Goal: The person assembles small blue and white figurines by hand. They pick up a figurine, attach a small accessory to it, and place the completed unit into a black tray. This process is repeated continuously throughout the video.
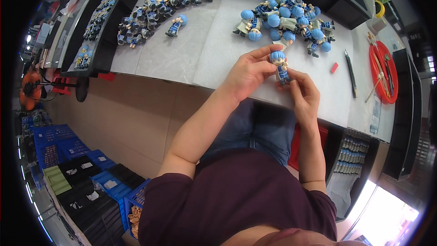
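Note:
Between my two hands, just above the table's front edge, I hold a small blue-haired figurine [281, 74] upright with its front turned to me. My left hand [251, 70] pinches it at the head and upper body with thumb and fingers. Lower down, my right hand [304, 92] closes thumb and fingers on its legs. Behind my hands lies a pile of similar figurines [284, 22] with round blue hair and grey and blue clothes. One single figurine [176, 25] lies apart to the left, near a second heap of dark-footed figurines [148, 16].
Right of my hands lie a small red block [334, 68] and a dark pen-like tool [350, 74]. A red oval tray [394, 92] holds brushes. Black trays [119, 20] of figurines stand at the left, another black tray [346, 11] at the back. Blue crates [105, 160] stack at lower left.

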`<move>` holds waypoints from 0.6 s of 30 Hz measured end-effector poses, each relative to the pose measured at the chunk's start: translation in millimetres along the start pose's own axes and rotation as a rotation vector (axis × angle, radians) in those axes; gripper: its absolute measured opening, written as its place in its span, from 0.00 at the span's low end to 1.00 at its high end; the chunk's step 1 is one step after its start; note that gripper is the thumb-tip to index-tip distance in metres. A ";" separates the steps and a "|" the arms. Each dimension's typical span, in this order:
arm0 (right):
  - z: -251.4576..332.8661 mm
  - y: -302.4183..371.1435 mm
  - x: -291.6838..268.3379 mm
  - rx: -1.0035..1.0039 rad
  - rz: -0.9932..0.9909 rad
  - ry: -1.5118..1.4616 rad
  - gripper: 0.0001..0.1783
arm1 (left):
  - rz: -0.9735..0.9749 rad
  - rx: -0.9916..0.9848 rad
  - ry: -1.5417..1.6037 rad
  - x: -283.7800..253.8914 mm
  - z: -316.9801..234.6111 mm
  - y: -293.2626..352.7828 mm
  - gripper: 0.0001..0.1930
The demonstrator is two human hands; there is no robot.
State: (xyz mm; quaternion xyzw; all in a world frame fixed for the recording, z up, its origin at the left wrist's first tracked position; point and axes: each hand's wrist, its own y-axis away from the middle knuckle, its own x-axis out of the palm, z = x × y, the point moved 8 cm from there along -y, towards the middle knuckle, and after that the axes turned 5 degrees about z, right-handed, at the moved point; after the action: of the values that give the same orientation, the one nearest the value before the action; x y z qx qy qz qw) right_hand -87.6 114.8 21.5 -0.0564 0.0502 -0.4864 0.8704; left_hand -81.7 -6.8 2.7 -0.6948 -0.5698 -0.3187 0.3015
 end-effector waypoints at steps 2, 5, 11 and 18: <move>0.1 -0.2 0.4 -0.010 0.000 -0.001 0.12 | 0.004 -0.005 0.013 1.1 -0.3 0.4 0.21; -0.9 -0.2 1.0 -0.020 -0.007 -0.008 0.12 | 0.004 0.003 0.020 2.2 -0.2 -0.1 0.21; -0.4 0.6 1.1 -0.027 -0.003 0.034 0.12 | -0.024 0.014 0.007 -1.5 1.1 -0.6 0.21; 1.9 1.9 -0.1 -0.019 -0.031 0.090 0.12 | -0.043 0.032 -0.019 -3.4 2.0 0.3 0.22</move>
State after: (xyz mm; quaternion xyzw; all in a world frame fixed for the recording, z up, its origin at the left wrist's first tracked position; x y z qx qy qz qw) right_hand -85.8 116.0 23.1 -0.0434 0.0927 -0.5014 0.8591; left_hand -81.7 -7.3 -1.3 -0.6804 -0.5925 -0.3095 0.3003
